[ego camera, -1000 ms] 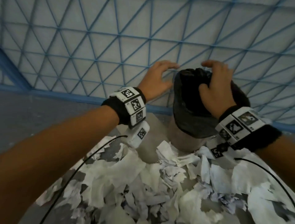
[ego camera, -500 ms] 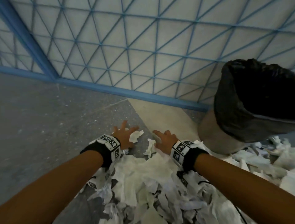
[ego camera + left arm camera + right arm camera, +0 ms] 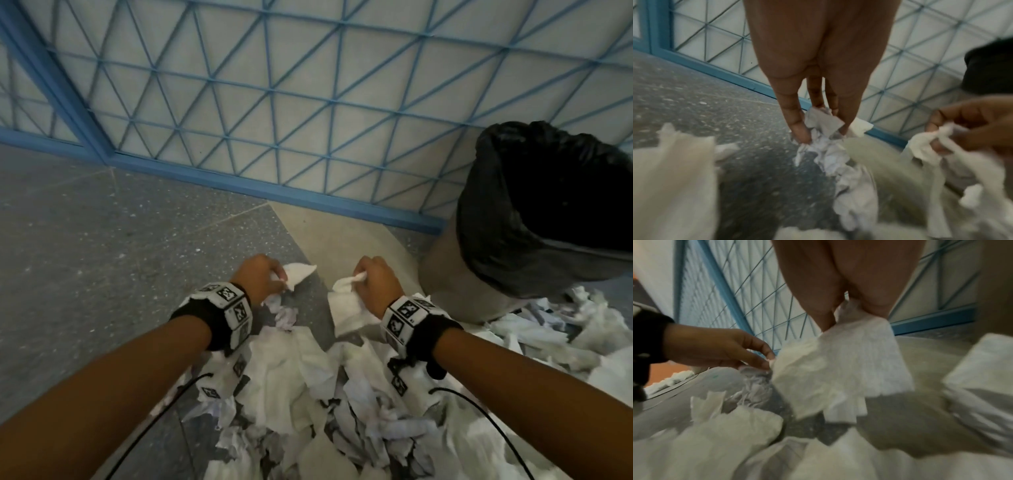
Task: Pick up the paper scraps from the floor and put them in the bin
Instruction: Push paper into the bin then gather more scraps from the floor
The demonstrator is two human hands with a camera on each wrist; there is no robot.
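Note:
A heap of torn white paper scraps [image 3: 308, 394] covers the floor in front of me. My left hand [image 3: 262, 279] pinches a small white scrap [image 3: 298, 272] at the heap's far edge, and its fingertips [image 3: 801, 133] close round crumpled paper [image 3: 824, 128]. My right hand [image 3: 375, 284] grips a larger white paper piece [image 3: 346, 305], which hangs from its fingers [image 3: 822, 316] as a wide sheet [image 3: 838, 363]. The bin [image 3: 455, 270], beige with a black liner [image 3: 496, 212], stands to the right of my right hand.
A blue wire-mesh partition [image 3: 308, 102] with a blue base rail [image 3: 274, 192] runs along the far side. Grey speckled floor [image 3: 102, 246] lies to the left. More scraps [image 3: 548, 325] pile around the bin's foot. Black cables [image 3: 164, 414] trail from my wrists.
My hands have come down from the bin's mouth to the floor. Half a second ago their fingers lay spread on the scraps; now both have curled round paper.

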